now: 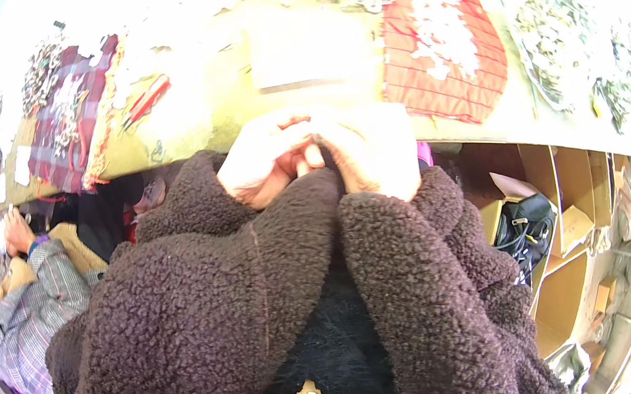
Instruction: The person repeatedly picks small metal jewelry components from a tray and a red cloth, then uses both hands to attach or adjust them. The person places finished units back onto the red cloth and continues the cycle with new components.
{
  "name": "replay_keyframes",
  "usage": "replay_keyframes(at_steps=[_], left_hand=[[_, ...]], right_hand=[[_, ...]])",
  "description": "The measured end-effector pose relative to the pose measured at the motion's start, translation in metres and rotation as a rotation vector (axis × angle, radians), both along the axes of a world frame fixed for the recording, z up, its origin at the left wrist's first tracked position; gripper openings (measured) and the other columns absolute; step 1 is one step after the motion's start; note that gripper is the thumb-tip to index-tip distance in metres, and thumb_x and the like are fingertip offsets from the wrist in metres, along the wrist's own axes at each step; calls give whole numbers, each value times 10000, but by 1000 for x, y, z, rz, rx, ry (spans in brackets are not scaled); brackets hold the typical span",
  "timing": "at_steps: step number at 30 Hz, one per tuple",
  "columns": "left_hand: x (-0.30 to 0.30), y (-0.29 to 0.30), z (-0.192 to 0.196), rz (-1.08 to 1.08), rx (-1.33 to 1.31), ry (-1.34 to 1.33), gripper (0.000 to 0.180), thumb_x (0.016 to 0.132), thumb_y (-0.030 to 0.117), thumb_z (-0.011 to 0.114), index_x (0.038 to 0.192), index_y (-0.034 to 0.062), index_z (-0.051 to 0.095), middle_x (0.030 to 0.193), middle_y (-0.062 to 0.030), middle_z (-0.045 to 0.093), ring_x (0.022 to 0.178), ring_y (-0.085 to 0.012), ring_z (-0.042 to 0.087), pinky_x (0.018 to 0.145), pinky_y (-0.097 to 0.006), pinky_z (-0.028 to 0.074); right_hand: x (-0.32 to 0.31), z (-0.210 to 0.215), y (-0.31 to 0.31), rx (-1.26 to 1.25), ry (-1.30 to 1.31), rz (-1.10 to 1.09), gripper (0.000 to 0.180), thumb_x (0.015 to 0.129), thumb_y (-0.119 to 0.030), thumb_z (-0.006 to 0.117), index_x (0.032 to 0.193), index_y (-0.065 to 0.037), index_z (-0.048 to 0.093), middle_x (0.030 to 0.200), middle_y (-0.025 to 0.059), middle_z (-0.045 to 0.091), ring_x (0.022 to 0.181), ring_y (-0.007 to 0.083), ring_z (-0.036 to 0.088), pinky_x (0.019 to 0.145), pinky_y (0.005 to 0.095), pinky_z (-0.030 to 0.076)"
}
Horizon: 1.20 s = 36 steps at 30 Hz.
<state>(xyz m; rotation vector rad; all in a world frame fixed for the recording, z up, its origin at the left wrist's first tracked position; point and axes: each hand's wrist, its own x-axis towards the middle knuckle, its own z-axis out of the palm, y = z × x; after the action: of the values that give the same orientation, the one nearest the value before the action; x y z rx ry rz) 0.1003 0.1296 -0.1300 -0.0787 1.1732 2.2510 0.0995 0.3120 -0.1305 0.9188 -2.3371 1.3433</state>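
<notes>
Both hands are held together at the near edge of the pale surface (pixel 205 108): the left hand (pixel 263 159) and right hand (pixel 369 152) have fingers (pixel 308 154) curled shut, pressed against each other. What is pinched between them cannot be made out. A red cloth (pixel 443 85) is spread beyond; cardboard boxes (pixel 568 231) are stacked below right.
</notes>
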Motion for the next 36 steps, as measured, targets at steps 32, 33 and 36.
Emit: replay_keyframes(at_steps=[32,33,36], left_hand=[[-3,21,-6,-67,245,-117,184,945,184,534,1055,39,554,922,-124,645,602,-116,584,577,-237,507],[-1,19,-6,-73,243,-84,183,944,193,536,1033,34,559,909,-116,643,596,-113,582,582,-234,512],[1,15,-6,-90,226,-71,186,943,200,540,1020,32,563,903,-114,645,594,-107,578,570,-221,496]], right_hand=[[-2,50,34,75,-301,-65,221,840,15,605,1060,-1,594,892,58,643,815,106,609,733,247,498],[-1,53,28,91,-337,-56,232,825,2,617,1056,-7,592,864,99,646,789,155,639,706,273,510],[-2,55,18,218,-235,-13,240,815,3,614,1053,-13,589,848,117,643,786,194,651,701,285,511]])
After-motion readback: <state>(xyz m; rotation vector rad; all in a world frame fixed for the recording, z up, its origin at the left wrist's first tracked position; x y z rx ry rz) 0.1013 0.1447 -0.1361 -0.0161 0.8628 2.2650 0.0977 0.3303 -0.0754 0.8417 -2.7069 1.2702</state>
